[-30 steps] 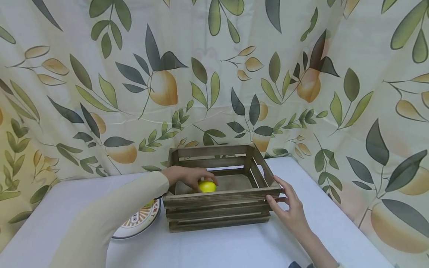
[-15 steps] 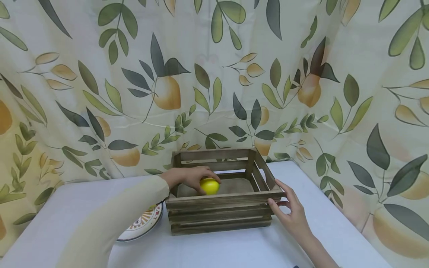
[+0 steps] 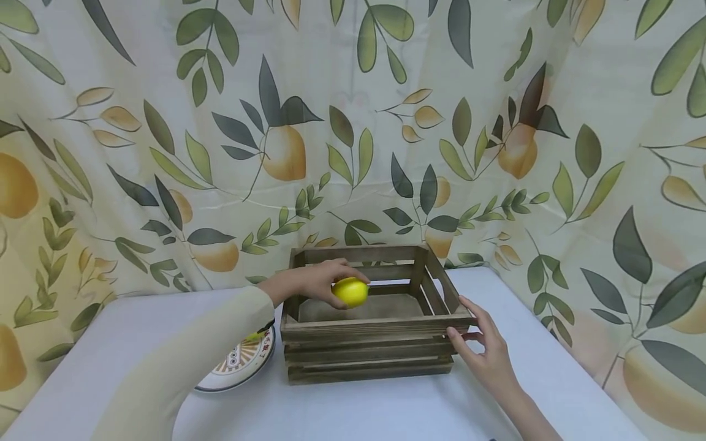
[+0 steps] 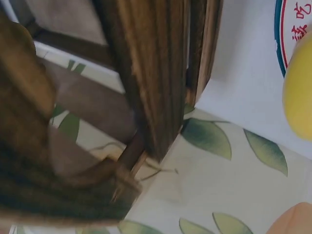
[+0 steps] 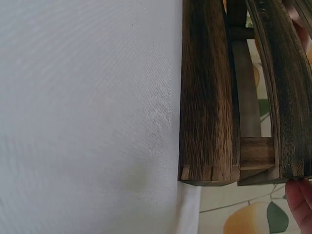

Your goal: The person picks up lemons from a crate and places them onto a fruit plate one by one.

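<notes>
Curled round a yellow lemon (image 3: 351,293), my left hand (image 3: 321,282) is over the inside of a brown slatted wooden crate (image 3: 369,332). The lemon is raised above the crate's floor. At the crate's front right corner my right hand (image 3: 485,346) grips the wood, thumb on the front and fingers at the side rim. In the right wrist view a fingertip (image 5: 297,197) touches the end of a slat. Left of the crate, a round patterned plate (image 3: 250,364) is partly hidden by the left sleeve. Something yellow (image 4: 300,92) lies by the plate's rim in the left wrist view.
A white cloth (image 3: 331,410) covers the table. Behind and to the right hangs a curtain (image 3: 353,122) with printed leaves and fruit. The crate's front wall and slatted sides stand up around the left hand.
My left hand has lifted the lemon up from low in the crate, and more of it shows. The right hand has kept its grip on the corner. The head view has shifted slightly.
</notes>
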Motion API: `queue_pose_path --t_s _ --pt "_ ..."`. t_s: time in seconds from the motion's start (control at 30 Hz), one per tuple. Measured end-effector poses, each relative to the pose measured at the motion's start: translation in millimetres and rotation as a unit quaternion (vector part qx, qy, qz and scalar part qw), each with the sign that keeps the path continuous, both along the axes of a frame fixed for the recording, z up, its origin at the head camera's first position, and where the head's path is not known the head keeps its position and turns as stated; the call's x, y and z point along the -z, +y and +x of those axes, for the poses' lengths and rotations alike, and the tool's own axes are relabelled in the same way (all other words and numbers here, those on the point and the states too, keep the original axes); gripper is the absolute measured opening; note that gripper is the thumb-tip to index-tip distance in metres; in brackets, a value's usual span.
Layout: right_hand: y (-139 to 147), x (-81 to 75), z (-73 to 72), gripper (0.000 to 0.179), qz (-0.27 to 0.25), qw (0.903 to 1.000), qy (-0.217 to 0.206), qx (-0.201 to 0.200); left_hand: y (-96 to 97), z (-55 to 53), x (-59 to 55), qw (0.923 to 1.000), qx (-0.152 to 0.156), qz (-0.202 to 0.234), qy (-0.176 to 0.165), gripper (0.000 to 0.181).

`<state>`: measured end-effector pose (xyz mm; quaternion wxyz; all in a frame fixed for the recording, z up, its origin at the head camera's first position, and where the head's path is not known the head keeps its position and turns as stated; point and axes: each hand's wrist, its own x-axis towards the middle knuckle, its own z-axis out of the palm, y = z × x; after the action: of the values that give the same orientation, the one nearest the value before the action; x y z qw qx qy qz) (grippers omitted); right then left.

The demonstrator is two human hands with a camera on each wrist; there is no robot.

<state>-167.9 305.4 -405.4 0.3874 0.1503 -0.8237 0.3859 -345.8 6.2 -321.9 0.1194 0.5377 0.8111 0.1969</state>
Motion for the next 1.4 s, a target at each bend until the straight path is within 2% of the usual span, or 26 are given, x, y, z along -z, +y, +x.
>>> queue_pose_path --t_s 0.13,0.43,0.53,0.63,0.77,0.9,1.1,1.27,1.4 --pt "-4 -3.3 2.1 0.069 -0.006 1.0 0.006 -0.003 -5.9 0.2 -8.0 0.9997 -0.002 0.023 0.004 0.061" --pt "6 4.9 -6.0 0.075 -0.003 1.0 -0.009 -0.002 -25.8 5.6 -30.6 0.9982 -0.02 0.056 0.004 0.062" --pt "8 5.2 -7.3 0.074 -0.01 0.9998 -0.016 -0.002 -34.1 8.9 -38.8 0.9972 -0.033 0.067 -0.002 0.062" --pt "8 7.0 -8.1 0.073 -0.01 0.9998 -0.018 -0.005 -43.7 12.0 -44.0 0.9945 -0.049 0.088 -0.029 0.063" --pt "8 7.7 -7.5 0.074 -0.003 0.9997 -0.022 -0.006 -54.6 15.1 -48.2 0.9897 -0.055 0.124 -0.047 0.064" --pt "6 4.8 -5.2 0.072 -0.009 0.9995 -0.028 -0.013 -66.1 17.4 -51.7 0.989 -0.062 0.13 -0.034 0.064" --pt "5 7.0 -4.9 0.07 -0.031 0.9989 -0.03 -0.018 -87.8 22.2 -55.3 0.9854 -0.107 0.13 -0.02 0.064" --pt "3 4.7 -5.5 0.07 -0.026 0.9993 -0.027 -0.009 -111.1 28.5 -61.7 0.9821 -0.134 0.132 -0.004 0.064" --pt "4 3.7 -6.7 0.072 -0.019 0.9993 -0.029 -0.013 -132.7 34.8 -59.0 0.9799 -0.154 0.127 -0.003 0.065"
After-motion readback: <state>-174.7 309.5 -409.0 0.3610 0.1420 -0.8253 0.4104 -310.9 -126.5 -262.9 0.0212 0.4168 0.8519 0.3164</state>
